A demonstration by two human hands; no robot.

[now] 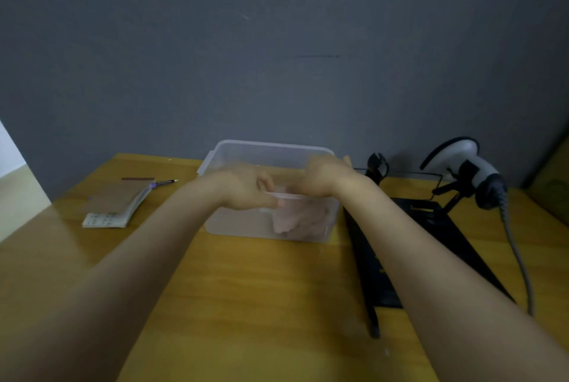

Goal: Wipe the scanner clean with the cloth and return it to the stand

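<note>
both your arms are stretched out over the wooden table (246, 283), and your hands meet at the clear plastic tub (271, 153) in the middle. your left hand (246, 190) is at the tub's near rim, fingers curled in with the thumb and fingertips close together right at the rim edge; it looks like a pinch on the rim, though the blur keeps me from being sure. your right hand (326, 177) is bent at the wrist and dips down into the tub, fingers hidden behind the rim and the frosted wall, so i cannot tell how far open it is or whether it has hold of anything.

the cloth (300, 217), pale pink and crumpled, lies inside the tub at its right near corner, seen through the wall, just below your right hand.

the scanner (471, 169), white and dark grey, sits off to your right in its black stand (446, 193), head tilted up toward the wall, well apart from both hands. its grey cable (520, 261) trails down across the table toward you. a black flat panel (409, 246) lies between the tub and the scanner.

over on your left, a brown notebook (120, 200) lies flat with a pen (164, 183) just beside its far corner.
</note>
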